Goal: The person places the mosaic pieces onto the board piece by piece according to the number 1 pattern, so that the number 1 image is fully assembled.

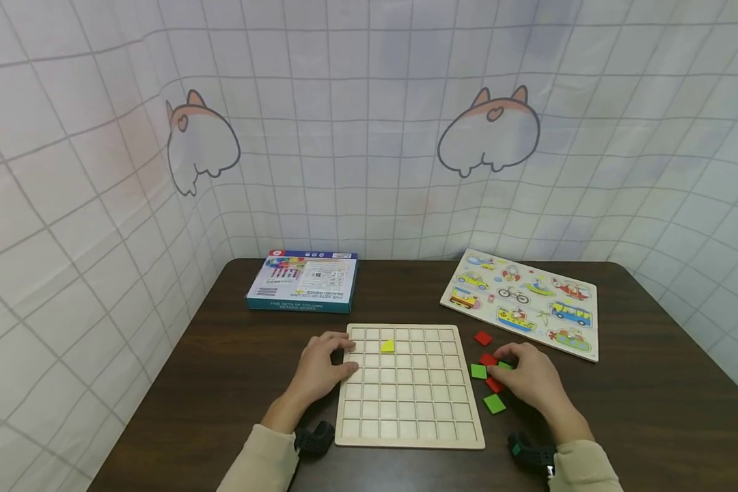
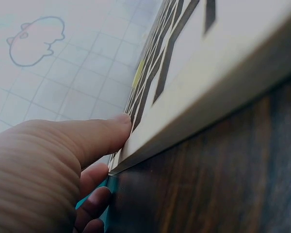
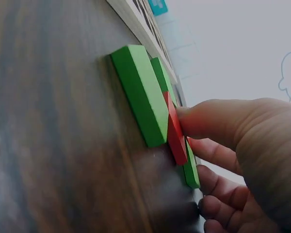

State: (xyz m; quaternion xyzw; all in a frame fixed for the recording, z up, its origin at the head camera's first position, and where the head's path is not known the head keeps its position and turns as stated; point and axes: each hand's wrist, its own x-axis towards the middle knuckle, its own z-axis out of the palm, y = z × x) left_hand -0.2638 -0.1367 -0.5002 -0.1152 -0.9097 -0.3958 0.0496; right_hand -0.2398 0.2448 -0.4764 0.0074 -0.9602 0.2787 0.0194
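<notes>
My left hand (image 1: 318,365) rests on the left edge of a pale wooden grid board (image 1: 423,393), thumb and index finger spread along the rim. Close up in the left wrist view, the thumb (image 2: 104,136) lies on the board's top face. One yellow tile (image 1: 387,346) sits in an upper cell. To the right of the board, my right hand (image 1: 531,379) is over a loose group of red and green tiles, thumb and index finger apart among them. Its thumb overlaps a red tile (image 3: 175,131) in the right wrist view, behind a thick-edged green tile (image 3: 140,94).
A colourful picture-puzzle board (image 1: 519,301) lies at the back right. At the back left is a flat white-and-teal box (image 1: 304,281). Another red tile (image 1: 482,338) and a green tile (image 1: 495,404) lie on the dark wooden table (image 1: 221,383). A gridded cloth (image 1: 369,137) hangs behind.
</notes>
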